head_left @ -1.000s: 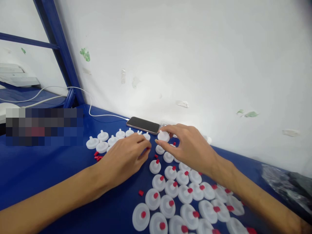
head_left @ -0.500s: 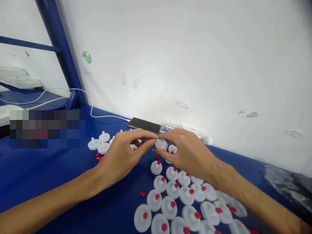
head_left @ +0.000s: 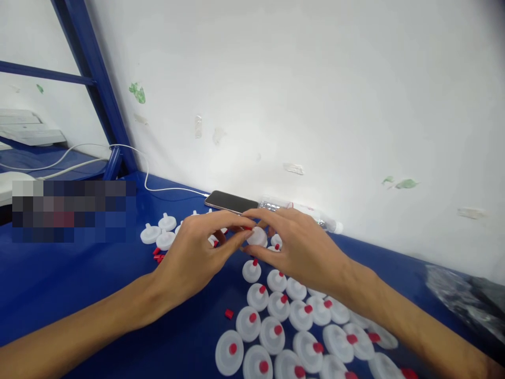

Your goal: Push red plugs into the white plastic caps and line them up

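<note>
Two hands meet at 12 o'clock of the capped rows: right hand pinches a white disc steady, left hand pinches a red cap onto it.

White discs topped with red caps lie on a deep blue table. At twelve o'clock, a black-screened phone with a white cable; at three, possibly grey plastic wrap.

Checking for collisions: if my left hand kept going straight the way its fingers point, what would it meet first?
Most likely the white disc pinched in the right hand; the left hand already nearly touches it. Depth is unclear.
</note>
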The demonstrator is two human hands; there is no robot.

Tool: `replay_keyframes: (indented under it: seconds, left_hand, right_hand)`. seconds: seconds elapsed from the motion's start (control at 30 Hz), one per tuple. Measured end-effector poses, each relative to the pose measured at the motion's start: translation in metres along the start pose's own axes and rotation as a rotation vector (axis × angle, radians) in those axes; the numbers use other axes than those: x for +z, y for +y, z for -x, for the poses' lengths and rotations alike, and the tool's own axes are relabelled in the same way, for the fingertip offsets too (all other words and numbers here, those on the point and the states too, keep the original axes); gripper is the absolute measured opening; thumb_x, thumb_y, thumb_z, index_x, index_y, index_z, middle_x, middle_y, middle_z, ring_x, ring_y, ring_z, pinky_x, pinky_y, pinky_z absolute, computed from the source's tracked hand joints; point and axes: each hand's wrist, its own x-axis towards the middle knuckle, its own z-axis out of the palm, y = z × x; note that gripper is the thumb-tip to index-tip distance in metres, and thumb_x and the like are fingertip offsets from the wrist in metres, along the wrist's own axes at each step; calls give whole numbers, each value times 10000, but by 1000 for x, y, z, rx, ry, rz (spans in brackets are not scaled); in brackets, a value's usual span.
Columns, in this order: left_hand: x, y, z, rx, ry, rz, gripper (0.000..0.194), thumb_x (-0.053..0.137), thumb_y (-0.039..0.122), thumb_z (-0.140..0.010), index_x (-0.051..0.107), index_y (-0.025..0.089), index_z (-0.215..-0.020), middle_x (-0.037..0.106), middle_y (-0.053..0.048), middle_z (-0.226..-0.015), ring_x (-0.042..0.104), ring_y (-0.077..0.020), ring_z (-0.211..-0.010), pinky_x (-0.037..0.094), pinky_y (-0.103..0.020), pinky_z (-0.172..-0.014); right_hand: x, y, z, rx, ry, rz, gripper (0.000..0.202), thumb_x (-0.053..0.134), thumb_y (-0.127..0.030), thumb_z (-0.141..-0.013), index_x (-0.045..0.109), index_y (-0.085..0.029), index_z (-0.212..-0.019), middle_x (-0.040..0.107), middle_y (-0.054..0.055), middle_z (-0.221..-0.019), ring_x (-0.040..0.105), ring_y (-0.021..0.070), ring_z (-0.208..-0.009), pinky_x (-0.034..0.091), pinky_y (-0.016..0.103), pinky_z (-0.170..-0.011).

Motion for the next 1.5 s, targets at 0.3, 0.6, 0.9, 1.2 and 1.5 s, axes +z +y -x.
replay_keyframes:
  seconds: [0.3,0.6,0.9,1.2,1.5]
  left_hand:
    - [-9,-1,-6,-6,56,-154,158,680,291,-997,811,249,-1074,790,32,-908,642,-93,-667,503,-229,-575]
    - [-4,-23,-2,24,-178,-464,150,677,207,-959,815,248,-997,791,0,-873,691,-217,-809,494,-360,-724]
    - [1,-23,4,33,-196,-529,259,623,292,-941,799,232,-1122,803,-36,-916,732,-257,-862,527,-392,-717]
    - [-21,-24,-14,60,-29,-651,403,443,283,-998,789,137,-1144,772,-139,-1142,613,-345,-1092,544,-541,-900]
    - [-18,-48,-16,70,-186,-654,354,585,358,-1020,776,166,-1246,785,-125,-1200,628,-347,-1165,541,-544,-1046]
  right_hand:
    - [-3,4,-1,-22,38,47,310,519,-428,-1126,645,-266,-1359,788,4,-1008,707,227,-911,475,415,-867]
    - [1,22,-4,-95,-173,119,142,689,-178,-1026,813,-242,-1053,767,18,-1063,717,210,-969,502,346,-782]
    - [12,22,-3,-160,-294,135,173,673,-172,-1041,818,-243,-1104,735,42,-1088,694,211,-987,470,333,-739]
    - [17,29,-1,-172,-266,101,228,610,-76,-1016,783,-218,-971,718,47,-998,663,179,-902,416,303,-673]
    - [1,21,-4,-133,-258,-7,237,526,-132,-1082,720,-233,-993,700,-29,-783,617,132,-689,401,282,-620]
